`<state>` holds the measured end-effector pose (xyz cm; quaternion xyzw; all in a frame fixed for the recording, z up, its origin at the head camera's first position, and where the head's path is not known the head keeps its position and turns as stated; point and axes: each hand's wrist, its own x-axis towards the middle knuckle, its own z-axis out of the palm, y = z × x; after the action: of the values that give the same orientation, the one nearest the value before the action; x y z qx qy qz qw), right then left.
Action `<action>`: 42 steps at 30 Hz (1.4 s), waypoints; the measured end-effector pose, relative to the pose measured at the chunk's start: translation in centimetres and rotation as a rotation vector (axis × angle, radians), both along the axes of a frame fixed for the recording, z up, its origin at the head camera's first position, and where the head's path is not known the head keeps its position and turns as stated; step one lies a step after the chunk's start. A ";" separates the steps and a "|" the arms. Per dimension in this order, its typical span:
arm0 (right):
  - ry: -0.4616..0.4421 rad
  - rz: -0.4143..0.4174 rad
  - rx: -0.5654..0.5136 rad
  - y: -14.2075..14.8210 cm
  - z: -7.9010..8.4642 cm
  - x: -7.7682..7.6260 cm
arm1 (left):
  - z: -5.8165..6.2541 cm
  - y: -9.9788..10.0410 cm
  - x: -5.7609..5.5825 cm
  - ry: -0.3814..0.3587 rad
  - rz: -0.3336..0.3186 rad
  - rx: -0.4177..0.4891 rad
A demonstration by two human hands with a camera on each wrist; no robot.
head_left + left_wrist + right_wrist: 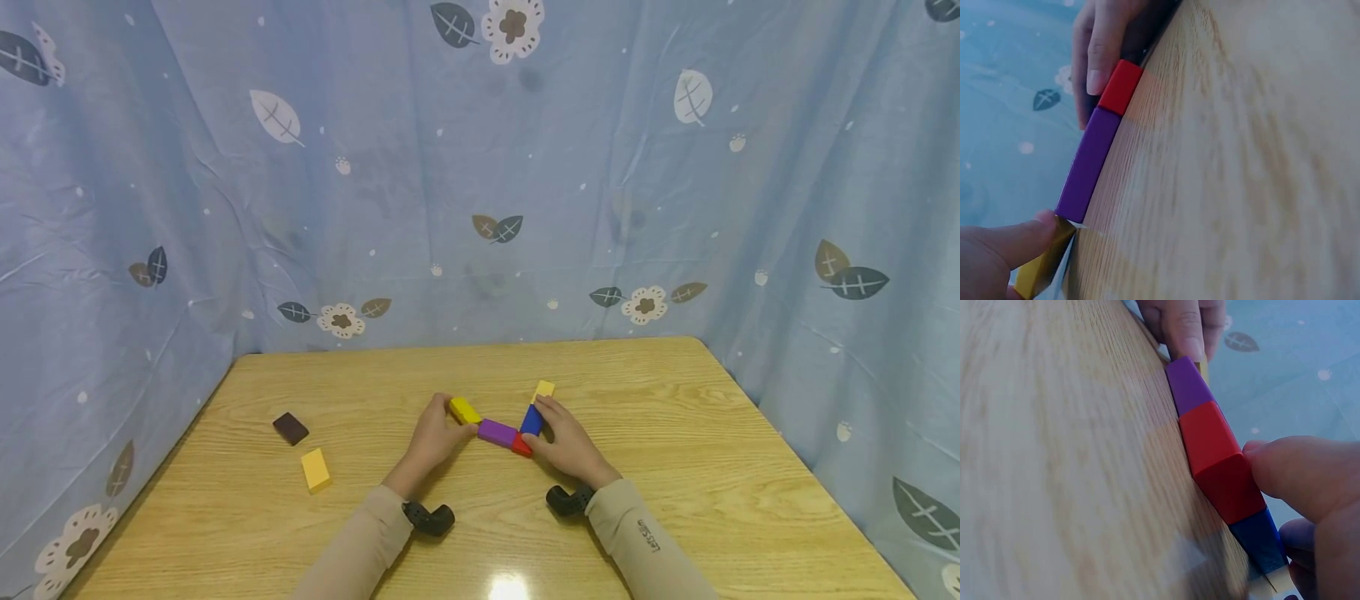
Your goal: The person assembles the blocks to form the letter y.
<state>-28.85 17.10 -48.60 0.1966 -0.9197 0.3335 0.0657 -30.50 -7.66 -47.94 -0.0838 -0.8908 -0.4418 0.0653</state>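
Note:
Several coloured blocks lie end to end in a bent row on the table. At its left end is a yellow block (465, 410), which my left hand (433, 435) pinches, the thumb near its joint with the purple block (1088, 165). A red block (1213, 440) adjoins the purple one at the bend. From there a blue block (531, 421) runs away from me, with a pale yellow block (543, 390) at its far end. My right hand (566, 440) grips around the blue block, its thumb touching the red one; its fingers partly hide the pale yellow one.
A dark brown block (290, 428) and another yellow block (316, 470) lie apart on the left side of the wooden table (660, 400). A blue patterned curtain (390, 183) surrounds the back and sides. Both wrists carry black devices (429, 518).

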 end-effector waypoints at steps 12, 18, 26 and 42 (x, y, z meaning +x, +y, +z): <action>0.001 0.002 -0.003 -0.1 -0.3 0.0 | 0.1 -0.2 0.1 -0.034 -0.015 -0.043; 0.002 0.002 0.004 -0.1 -0.4 -0.1 | 0.2 -0.6 0.2 -0.077 -0.035 -0.052; -0.001 -0.005 0.003 0.0 -0.5 -0.2 | 0.3 -0.9 0.3 -0.057 -0.044 -0.088; 0.001 0.008 0.006 0.1 -0.3 -0.2 | 0.2 -0.5 0.5 0.000 -0.026 -0.128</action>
<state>-29.02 17.24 -48.90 0.2007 -0.9198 0.3310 0.0643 -29.97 -8.14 -47.73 -0.0994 -0.9161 -0.3846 0.0541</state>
